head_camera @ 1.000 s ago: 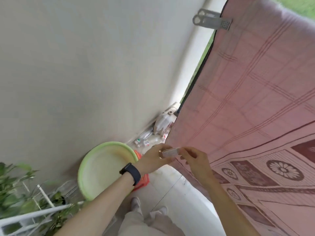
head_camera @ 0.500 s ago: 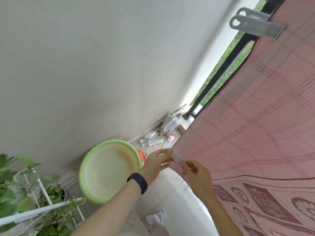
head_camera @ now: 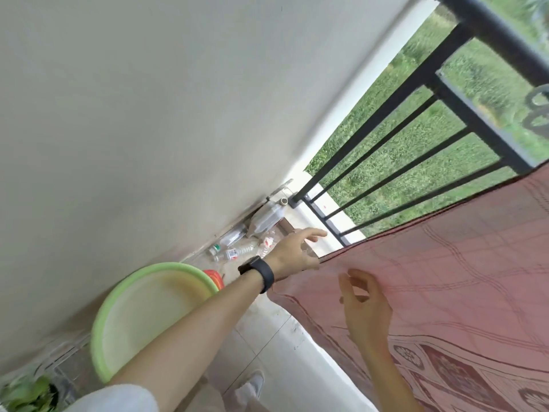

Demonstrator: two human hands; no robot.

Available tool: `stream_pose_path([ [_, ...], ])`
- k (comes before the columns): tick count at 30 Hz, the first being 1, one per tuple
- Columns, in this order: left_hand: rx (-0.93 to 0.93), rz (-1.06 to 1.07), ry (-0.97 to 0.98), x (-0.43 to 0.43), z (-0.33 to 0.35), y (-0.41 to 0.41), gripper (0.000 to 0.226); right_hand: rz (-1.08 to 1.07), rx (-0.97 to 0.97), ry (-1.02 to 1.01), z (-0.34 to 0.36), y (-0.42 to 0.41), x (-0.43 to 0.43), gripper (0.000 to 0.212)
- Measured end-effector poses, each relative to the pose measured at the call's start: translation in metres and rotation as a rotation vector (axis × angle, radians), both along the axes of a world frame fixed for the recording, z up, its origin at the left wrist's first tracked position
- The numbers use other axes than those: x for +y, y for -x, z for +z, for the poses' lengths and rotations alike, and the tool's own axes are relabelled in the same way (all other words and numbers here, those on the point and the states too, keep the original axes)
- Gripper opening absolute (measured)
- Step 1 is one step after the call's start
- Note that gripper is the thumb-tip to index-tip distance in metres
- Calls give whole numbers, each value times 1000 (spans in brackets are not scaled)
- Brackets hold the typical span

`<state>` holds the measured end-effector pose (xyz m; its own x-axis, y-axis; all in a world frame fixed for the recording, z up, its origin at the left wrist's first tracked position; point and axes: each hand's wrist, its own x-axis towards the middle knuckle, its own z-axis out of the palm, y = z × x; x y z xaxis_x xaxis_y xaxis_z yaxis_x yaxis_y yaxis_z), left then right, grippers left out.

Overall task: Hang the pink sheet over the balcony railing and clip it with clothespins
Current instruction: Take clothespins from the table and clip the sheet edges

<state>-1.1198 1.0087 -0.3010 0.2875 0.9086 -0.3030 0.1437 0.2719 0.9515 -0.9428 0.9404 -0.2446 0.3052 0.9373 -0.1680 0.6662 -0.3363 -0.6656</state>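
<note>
The pink sheet (head_camera: 445,278) with darker pink lines hangs from the black balcony railing (head_camera: 416,81) and fills the right side. A grey clothespin (head_camera: 539,111) shows at the right edge, up on the rail. My left hand (head_camera: 294,251), a black band on its wrist, reaches to the sheet's left edge with the index finger straight. A pale, blurred clothespin (head_camera: 307,249) sits between its thumb and other fingers. My right hand (head_camera: 362,304) hovers in front of the sheet, fingers loosely curled, holding nothing.
A green basin (head_camera: 154,316) leans against the grey wall at lower left, a red thing (head_camera: 215,278) beside it. Plastic bottles (head_camera: 231,251) and a jug (head_camera: 267,218) lie in the corner by the railing's foot. A potted plant (head_camera: 26,394) stands at bottom left.
My hands have parted: the right hand let go of the clothespin and dropped back, while the left hand moved forward along the sheet's edge. My view has swung left, showing bare railing bars.
</note>
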Motion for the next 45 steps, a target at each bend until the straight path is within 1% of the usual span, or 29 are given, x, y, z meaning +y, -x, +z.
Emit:
stream_pose_path([
  [1,91,-112,-61,7,-1,-3,74,-14,-6,-1,1,2,2,13],
  [2,152,-201,-108,13,-3,-6,84,-25,-12,-1,2,4,3,14],
  [3,189,-257,-142,19,-6,-8,85,-34,-18,0,3,7,5,15],
  [4,210,-283,-159,24,-8,-10,80,-41,-28,2,4,9,6,16],
  [6,234,-296,-179,31,-13,-11,55,-44,-61,0,5,13,8,16],
  [8,232,-255,-201,33,-16,-11,32,-35,-89,-1,8,16,10,15],
  [9,219,-212,-205,32,-18,-11,25,-26,-96,-2,9,17,10,14],
  [12,220,-104,-246,31,-20,-6,11,22,-153,16,13,24,11,8],
  [14,272,-99,-302,33,-20,-1,11,88,-221,30,18,29,9,6],
  [16,319,-93,-342,35,-21,2,16,220,-363,-30,22,33,7,7],
  [17,331,-77,-349,36,-23,2,17,307,-461,-90,26,37,7,9],
  [18,332,-58,-350,34,-26,0,18,392,-554,-118,30,42,9,16],
  [19,325,-31,-359,31,-30,-3,20,464,-633,-79,35,47,15,27],
  [21,295,44,-391,20,-38,-10,22,541,-812,140,37,56,32,52],
  [22,290,75,-408,14,-41,-13,25,557,-910,224,37,61,40,60],
  [23,295,105,-427,9,-43,-15,28,576,-1008,280,37,65,46,61],
  [24,296,128,-432,5,-45,-17,31,585,-1063,309,35,68,51,53],
  [26,266,157,-384,0,-50,-16,23,577,-1079,318,31,72,55,29],
  [27,255,156,-352,-1,-54,-16,18,572,-1079,283,26,70,55,23],
  [28,250,140,-327,-3,-57,-14,18,575,-1085,225,21,67,54,22],
  [29,250,105,-297,-5,-62,-12,24,592,-1094,157,17,62,52,23],
  [31,251,16,-239,-6,-69,-4,45,616,-1097,32,8,48,46,30],
  [32,264,-15,-234,-5,-72,0,52,623,-1092,-1,5,41,42,32],
  [33,281,-35,-234,-4,-75,2,53,631,-1074,-5,3,35,39,31],
  [34,293,-44,-250,-1,-77,3,50,629,-1053,-18,1,30,37,27],
  [37,330,-67,-304,7,-83,-1,30,607,-983,-88,-2,22,38,14],
  [40,501,-60,-381,8,-93,-4,23,598,-945,-86,-3,25,37,10],
  [42,568,-38,-414,4,-102,-7,22,593,-938,-12,-3,28,38,15],
  [45,537,84,-419,-4,-117,-17,6,666,-961,144,-9,37,39,41],
])
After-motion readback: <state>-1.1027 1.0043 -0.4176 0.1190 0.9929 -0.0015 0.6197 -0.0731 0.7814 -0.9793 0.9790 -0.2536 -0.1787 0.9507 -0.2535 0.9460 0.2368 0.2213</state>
